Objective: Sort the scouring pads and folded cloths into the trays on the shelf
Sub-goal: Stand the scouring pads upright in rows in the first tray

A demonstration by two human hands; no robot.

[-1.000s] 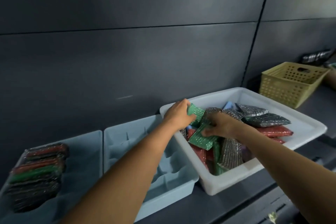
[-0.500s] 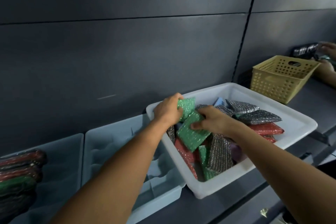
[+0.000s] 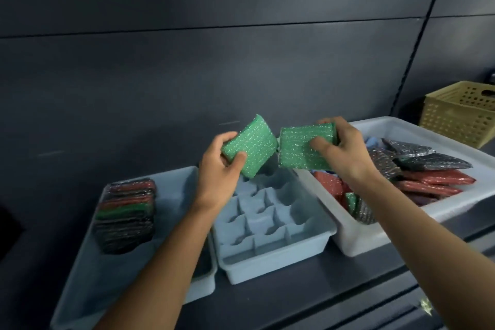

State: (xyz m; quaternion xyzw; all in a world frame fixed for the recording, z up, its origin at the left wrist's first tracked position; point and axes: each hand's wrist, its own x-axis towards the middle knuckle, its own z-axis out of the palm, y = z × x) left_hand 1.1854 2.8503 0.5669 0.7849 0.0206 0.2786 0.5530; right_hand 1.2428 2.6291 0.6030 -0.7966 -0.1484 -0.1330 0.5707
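Observation:
My left hand [image 3: 218, 166] grips a green glittery scouring pad [image 3: 253, 143] above the far end of the middle blue tray [image 3: 278, 265]. My right hand [image 3: 345, 151] holds a second green scouring pad [image 3: 297, 144] just right of it, over the gap between that tray and the white bin [image 3: 361, 242]. The white bin holds several loose pads, red [image 3: 434, 179], grey [image 3: 428, 162] and green. The left blue tray [image 3: 176, 185] carries a row of stacked pads [image 3: 126, 215], red, green and dark. The middle tray has moulded compartments with nothing in them.
A yellow perforated basket [image 3: 455, 115] stands at the far right behind the white bin. A dark panelled wall rises right behind the trays. The dark shelf edge [image 3: 308, 300] runs along the front.
Both hands have lifted a green pad each out of the white bin and moved left and up toward the middle tray. The view has swung left, showing the left tray fully.

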